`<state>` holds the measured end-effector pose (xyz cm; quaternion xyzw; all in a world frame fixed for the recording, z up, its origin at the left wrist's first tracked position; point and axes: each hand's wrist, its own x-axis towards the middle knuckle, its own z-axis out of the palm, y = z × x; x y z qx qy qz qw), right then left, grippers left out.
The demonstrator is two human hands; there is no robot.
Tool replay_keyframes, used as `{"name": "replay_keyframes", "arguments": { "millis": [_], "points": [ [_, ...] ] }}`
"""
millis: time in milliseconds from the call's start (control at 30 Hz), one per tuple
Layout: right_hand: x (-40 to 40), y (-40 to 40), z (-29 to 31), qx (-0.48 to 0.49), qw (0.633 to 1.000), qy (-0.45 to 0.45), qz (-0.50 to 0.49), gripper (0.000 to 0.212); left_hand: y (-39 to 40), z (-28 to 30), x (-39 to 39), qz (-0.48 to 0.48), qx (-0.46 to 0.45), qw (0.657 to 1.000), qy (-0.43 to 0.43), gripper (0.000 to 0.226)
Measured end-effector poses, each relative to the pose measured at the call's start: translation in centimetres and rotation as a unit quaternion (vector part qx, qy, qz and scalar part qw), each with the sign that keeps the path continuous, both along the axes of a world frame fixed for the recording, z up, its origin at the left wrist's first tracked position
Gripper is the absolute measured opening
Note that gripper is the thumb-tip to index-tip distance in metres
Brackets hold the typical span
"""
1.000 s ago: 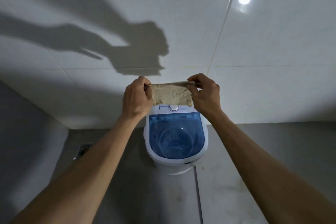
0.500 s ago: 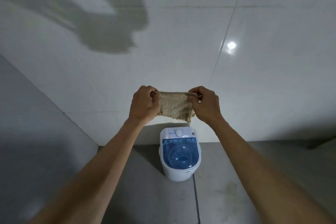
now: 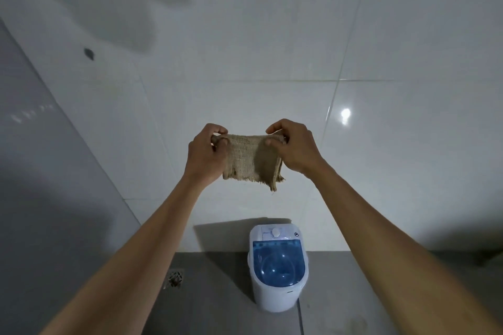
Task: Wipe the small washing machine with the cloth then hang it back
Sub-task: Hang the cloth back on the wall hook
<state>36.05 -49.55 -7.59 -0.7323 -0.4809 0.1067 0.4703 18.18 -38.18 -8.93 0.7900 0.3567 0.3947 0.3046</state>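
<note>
Hands pinching cloth, stretched between

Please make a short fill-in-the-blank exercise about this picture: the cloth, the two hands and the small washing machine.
1. Both hands, the left hand and the right hand, hold the ____ stretched between them.
2. The small washing machine stands on the floor and has a lid of ____ colour.
3. On the floor to the left of the machine there is a metal ____.
4. The cloth hangs ____ the washing machine, not touching it.

Missing words: cloth; blue; drain; above
</note>
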Motion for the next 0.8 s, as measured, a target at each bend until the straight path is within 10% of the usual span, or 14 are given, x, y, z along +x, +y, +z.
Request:
{"name": "replay_keyframes", "arguments": {
  "millis": [800],
  "points": [
    [-7.3,19.7,6.4,0.078,0.969,-0.124,0.198,0.014,13.2,5.7,-8.5,0.176,0.160,0.971,0.016,0.020]
  ]
}}
